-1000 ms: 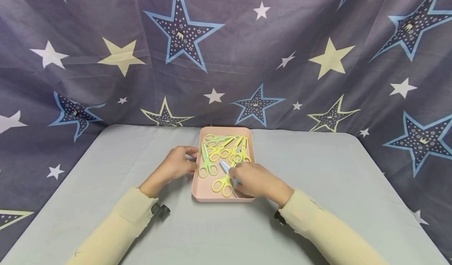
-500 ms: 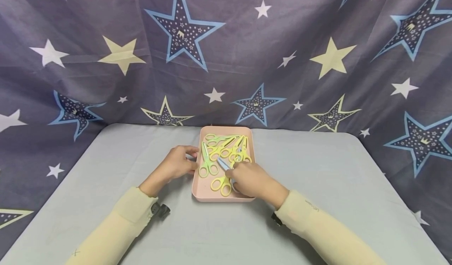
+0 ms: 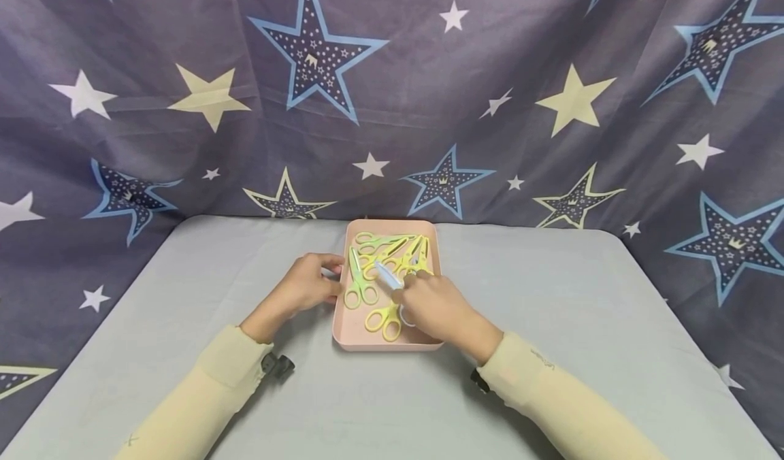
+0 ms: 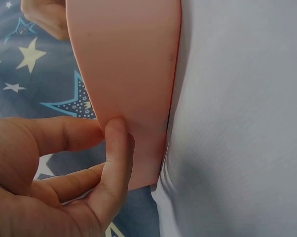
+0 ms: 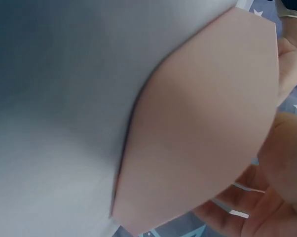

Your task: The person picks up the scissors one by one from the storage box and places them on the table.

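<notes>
A pink tray (image 3: pixel 356 331) stands on the grey-covered table with several scissors in it. At its left side the left hand (image 3: pixel 311 282) grips the wall; in the left wrist view one finger presses the outer face and another meets the rim. Over the tray's right part, the right hand (image 3: pixel 431 303) holds a pair of light blue scissors (image 3: pixel 387 275), blades pointing up and left. The right fingers hide much of its handles. Just beneath lie yellow scissors (image 3: pixel 384 322), partly covered by that hand. Green scissors (image 3: pixel 360 286) rest along the tray's left side.
More yellow scissors (image 3: pixel 404 261) and another green pair (image 3: pixel 366 239) overlap at the tray's far end. Behind the table (image 3: pixel 551 297) hangs a dark curtain (image 3: pixel 392 92) with stars. Both sleeves carry a dark wrist device.
The light blue scissors have moved up and left, their tips now over the far yellow scissors. The near yellow scissors shifted slightly left. The left hand stays in place.
</notes>
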Available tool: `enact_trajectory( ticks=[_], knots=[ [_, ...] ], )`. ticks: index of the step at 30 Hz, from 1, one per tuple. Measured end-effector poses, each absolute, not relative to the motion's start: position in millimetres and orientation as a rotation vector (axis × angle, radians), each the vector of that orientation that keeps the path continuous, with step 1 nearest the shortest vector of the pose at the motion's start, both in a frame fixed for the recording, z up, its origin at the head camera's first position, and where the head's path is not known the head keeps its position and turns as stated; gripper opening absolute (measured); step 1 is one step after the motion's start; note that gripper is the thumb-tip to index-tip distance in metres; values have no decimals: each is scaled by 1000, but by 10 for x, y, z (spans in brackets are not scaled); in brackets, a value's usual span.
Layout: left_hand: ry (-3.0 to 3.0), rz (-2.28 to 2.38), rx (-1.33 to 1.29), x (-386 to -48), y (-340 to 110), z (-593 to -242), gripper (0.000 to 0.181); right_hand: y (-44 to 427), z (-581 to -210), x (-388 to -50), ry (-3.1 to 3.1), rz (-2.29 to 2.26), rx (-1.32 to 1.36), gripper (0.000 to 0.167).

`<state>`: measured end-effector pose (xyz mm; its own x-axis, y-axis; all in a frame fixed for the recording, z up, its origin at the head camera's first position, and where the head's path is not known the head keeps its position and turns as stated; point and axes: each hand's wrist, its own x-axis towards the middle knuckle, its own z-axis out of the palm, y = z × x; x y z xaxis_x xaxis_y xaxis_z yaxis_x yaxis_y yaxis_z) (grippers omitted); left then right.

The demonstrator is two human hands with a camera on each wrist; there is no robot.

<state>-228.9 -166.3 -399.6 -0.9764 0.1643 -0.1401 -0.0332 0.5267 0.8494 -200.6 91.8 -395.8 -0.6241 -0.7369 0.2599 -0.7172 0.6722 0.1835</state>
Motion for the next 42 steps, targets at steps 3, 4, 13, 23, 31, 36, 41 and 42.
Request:
enact_trajectory(
  ticks=[3,4,13,23,31,36,41,42],
  knots=[
    [2559,1425,109,-2293,-1664,-3999,62,940,-3938,-2023,-2525,-109,1123,14],
    [2556,1426,105,-2294,-1662,-4001,62,949,-3928,-2029,-2515,-111,1114,14],
    [2556,1423,104,-2297,-1652,-4004,62,1097,-3777,-2103,-2532,-29,992,22],
    [2552,1418,112,-2307,-1659,-4004,63,1432,-3695,-2260,-2531,21,811,24],
    [2560,1405,109,-2316,-1668,-4010,62,1739,-3764,-2414,-2583,82,714,22],
    [2553,1425,110,-2307,-1660,-4009,61,1890,-3825,-2482,-2628,98,663,21],
    [2548,1439,114,-2299,-1662,-4000,60,1985,-3867,-2545,-2688,112,617,20],
    [2549,1441,116,-2300,-1664,-3999,60,2003,-3879,-2561,-2704,112,609,20]
  ],
)
